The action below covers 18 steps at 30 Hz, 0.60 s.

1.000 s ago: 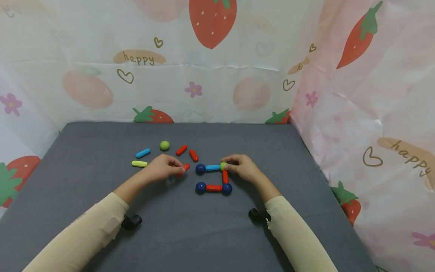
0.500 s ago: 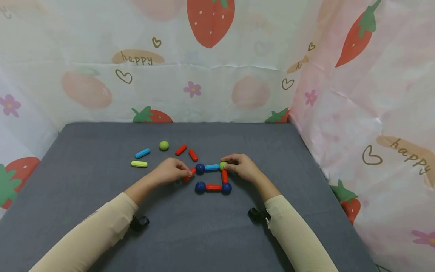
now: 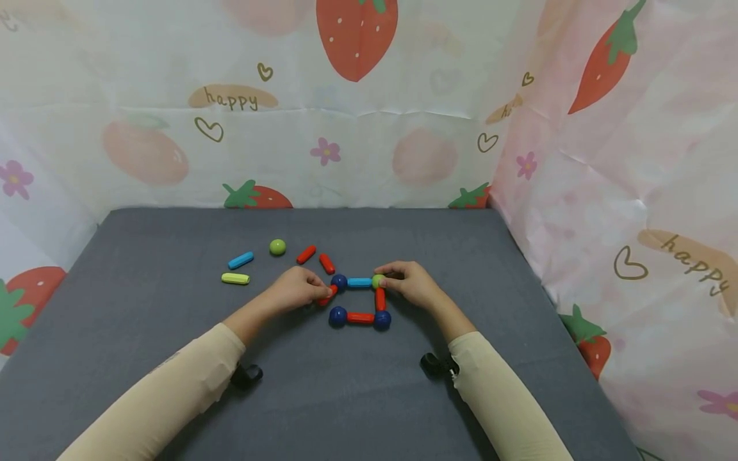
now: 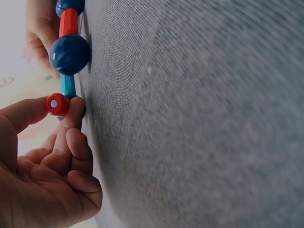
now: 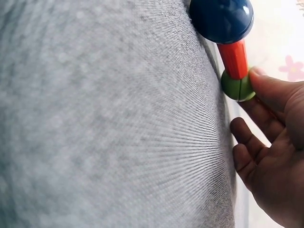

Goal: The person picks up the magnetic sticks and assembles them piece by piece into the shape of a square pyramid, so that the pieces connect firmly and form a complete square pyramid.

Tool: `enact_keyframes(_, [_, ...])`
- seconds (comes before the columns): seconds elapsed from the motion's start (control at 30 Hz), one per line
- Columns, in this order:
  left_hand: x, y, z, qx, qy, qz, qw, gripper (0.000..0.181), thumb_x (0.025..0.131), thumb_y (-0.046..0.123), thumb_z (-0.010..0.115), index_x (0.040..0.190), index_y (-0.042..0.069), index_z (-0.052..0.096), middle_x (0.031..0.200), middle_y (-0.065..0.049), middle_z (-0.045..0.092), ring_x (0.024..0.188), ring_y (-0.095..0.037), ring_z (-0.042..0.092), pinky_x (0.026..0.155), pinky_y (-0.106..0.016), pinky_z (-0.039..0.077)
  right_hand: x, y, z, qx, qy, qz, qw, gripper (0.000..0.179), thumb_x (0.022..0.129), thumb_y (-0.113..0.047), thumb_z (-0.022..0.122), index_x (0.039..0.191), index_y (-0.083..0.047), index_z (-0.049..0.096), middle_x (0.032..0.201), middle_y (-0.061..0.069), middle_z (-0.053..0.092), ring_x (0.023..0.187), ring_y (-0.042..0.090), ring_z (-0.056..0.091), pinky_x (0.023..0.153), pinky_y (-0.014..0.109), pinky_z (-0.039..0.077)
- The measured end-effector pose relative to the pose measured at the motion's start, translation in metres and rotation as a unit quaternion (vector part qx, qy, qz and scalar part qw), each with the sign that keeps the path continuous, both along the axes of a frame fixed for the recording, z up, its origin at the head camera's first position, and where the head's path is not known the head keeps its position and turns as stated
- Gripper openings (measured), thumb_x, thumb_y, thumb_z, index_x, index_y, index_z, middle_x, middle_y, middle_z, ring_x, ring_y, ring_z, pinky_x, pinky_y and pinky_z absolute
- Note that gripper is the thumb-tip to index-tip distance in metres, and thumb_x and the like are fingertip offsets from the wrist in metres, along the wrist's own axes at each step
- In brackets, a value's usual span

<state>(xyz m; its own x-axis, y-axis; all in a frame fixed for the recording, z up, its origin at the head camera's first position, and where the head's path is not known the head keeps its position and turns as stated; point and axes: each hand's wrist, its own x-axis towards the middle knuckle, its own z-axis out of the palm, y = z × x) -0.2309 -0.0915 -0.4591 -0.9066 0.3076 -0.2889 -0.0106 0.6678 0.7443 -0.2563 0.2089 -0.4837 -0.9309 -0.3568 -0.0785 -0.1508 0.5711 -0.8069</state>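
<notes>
My left hand (image 3: 296,288) pinches a red magnetic rod (image 4: 58,104) between thumb and forefinger, its end right at the dark blue ball (image 3: 339,282) at the upper left of a joined shape. From that ball a light blue rod (image 3: 360,282) runs to a green ball (image 3: 377,281), which my right hand (image 3: 412,283) holds between thumb and fingers. A second red rod (image 5: 233,59) leads from the green ball to another dark blue ball (image 3: 382,320). One more red rod (image 3: 360,317) joins it to the dark blue ball (image 3: 337,316) at the lower left.
Behind my left hand lie a loose yellow-green rod (image 3: 235,278), a light blue rod (image 3: 240,260), a green ball (image 3: 277,247) and two red rods, one farther left (image 3: 306,254) and one nearer the shape (image 3: 327,263). A grey cloth (image 3: 346,403) covers the table; printed curtains stand behind and beside it.
My left hand has moved right with the red rod, bringing it up to the upper left dark blue ball. My right hand has stayed at the green ball.
</notes>
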Motion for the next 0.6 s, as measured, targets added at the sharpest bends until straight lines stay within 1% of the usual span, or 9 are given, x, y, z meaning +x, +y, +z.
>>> enact_keyframes(0.17, [-0.001,0.006,0.001,0.002,-0.006,0.013,0.9999,0.024,0.095,0.036,0.072,0.089,0.013,0.079,0.078,-0.001,0.065,0.066,-0.015,0.053,0.059,-0.028,0.042,0.001,0.000,0.001,0.000,0.001,-0.002,1.0000,0.029,0.098,-0.026,0.071,0.126,-0.019,0.074,0.124,0.003,0.070,0.101,0.020,0.061,0.079,0.031,0.051])
enact_keyframes(0.3, [0.000,0.009,-0.001,0.008,-0.004,0.023,0.9997,0.025,0.095,0.035,0.073,0.087,0.012,0.078,0.077,-0.002,0.065,0.064,-0.015,0.050,0.058,-0.029,0.040,0.001,0.000,0.000,-0.002,0.004,0.001,1.0000,0.029,0.098,-0.025,0.071,0.126,-0.019,0.074,0.125,0.003,0.070,0.103,0.019,0.062,0.081,0.030,0.051])
enact_keyframes(0.4, [0.000,0.012,-0.004,0.013,-0.001,0.026,0.9996,0.024,0.094,0.035,0.074,0.087,0.012,0.078,0.077,-0.002,0.065,0.063,-0.015,0.049,0.057,-0.029,0.039,0.001,-0.001,0.000,-0.002,0.003,0.002,1.0000,0.030,0.098,-0.025,0.071,0.127,-0.018,0.073,0.125,0.003,0.070,0.101,0.018,0.062,0.080,0.030,0.051])
enact_keyframes(0.53, [0.001,0.016,-0.007,0.009,0.008,0.032,0.9994,0.025,0.092,0.036,0.076,0.082,0.014,0.078,0.071,-0.001,0.062,0.060,-0.015,0.046,0.055,-0.029,0.037,0.002,-0.001,0.001,-0.003,0.001,0.002,1.0000,0.031,0.098,-0.026,0.071,0.128,-0.017,0.073,0.124,0.004,0.071,0.097,0.018,0.063,0.078,0.031,0.052])
enact_keyframes(0.6, [0.000,0.018,-0.008,0.005,0.012,0.032,0.9994,0.028,0.092,0.037,0.076,0.079,0.013,0.077,0.066,0.001,0.058,0.059,-0.015,0.045,0.054,-0.029,0.036,0.002,-0.001,0.001,-0.002,0.002,0.001,1.0000,0.031,0.098,-0.026,0.071,0.127,-0.017,0.073,0.123,0.003,0.071,0.097,0.018,0.063,0.078,0.030,0.052])
